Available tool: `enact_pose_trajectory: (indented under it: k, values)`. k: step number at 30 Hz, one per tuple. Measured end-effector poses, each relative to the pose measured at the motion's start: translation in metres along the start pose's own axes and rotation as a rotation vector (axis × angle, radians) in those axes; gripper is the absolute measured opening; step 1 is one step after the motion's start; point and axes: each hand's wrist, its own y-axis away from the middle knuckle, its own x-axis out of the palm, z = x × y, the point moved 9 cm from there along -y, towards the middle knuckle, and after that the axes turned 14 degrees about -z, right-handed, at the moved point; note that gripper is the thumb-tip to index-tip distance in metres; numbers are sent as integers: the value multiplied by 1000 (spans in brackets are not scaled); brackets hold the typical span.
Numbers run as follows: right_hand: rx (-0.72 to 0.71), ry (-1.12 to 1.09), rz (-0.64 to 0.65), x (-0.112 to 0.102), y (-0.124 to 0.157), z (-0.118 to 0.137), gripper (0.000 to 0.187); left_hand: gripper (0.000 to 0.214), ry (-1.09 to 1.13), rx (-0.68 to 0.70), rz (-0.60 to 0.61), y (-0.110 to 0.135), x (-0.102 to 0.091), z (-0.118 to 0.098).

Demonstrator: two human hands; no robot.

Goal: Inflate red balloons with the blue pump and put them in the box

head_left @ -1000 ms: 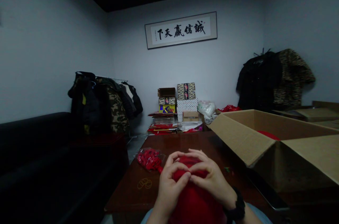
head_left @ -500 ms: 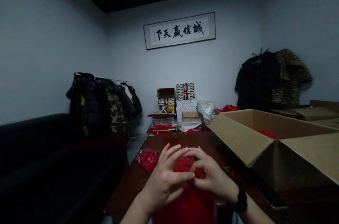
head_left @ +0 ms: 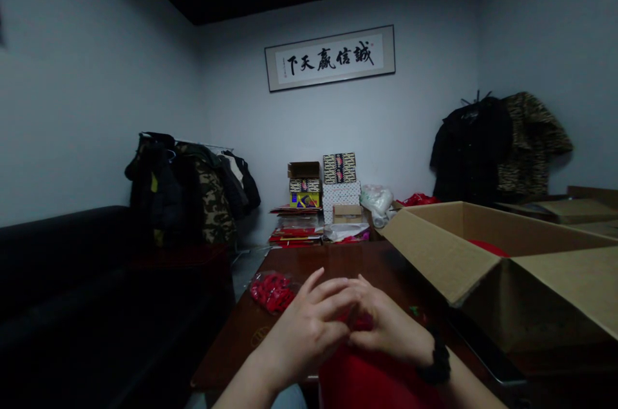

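Note:
Both my hands meet over the top of a red cloth object (head_left: 371, 380) at the near edge of a dark wooden table (head_left: 328, 261). My left hand (head_left: 309, 328) lies over it with fingers curled and pressed against the red top. My right hand (head_left: 386, 325), with a black band on its wrist, pinches the same red top from the right. The fingertips of the two hands touch. A clear bag of small red pieces (head_left: 271, 291) lies on the table just left of my left hand.
An open cardboard box (head_left: 487, 267) with something red inside stands at the right. Yellow rubber bands (head_left: 261, 335) lie near the table's left edge. A black sofa (head_left: 72, 280) and hung coats (head_left: 193, 193) fill the left; stacked boxes (head_left: 338, 190) stand at the back wall.
My hands have sunk lower and closed tighter over the red object, so less of its top shows. My left forearm has come further into view.

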Motion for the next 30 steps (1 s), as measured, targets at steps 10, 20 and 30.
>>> enact_pose_trajectory:
  k: [10, 20, 30]
  values:
    - [-51, -120, 34, -3, -13, -5, 11, 16, -17, -21, -19, 7, 14, 15]
    - [-52, -104, 51, -8, -32, -28, 10, 30, 99, -165, -118, 4, 23, 49]
    - [80, -454, -153, -28, -56, -70, 7, 26, 118, -235, -216, -14, 24, 94]
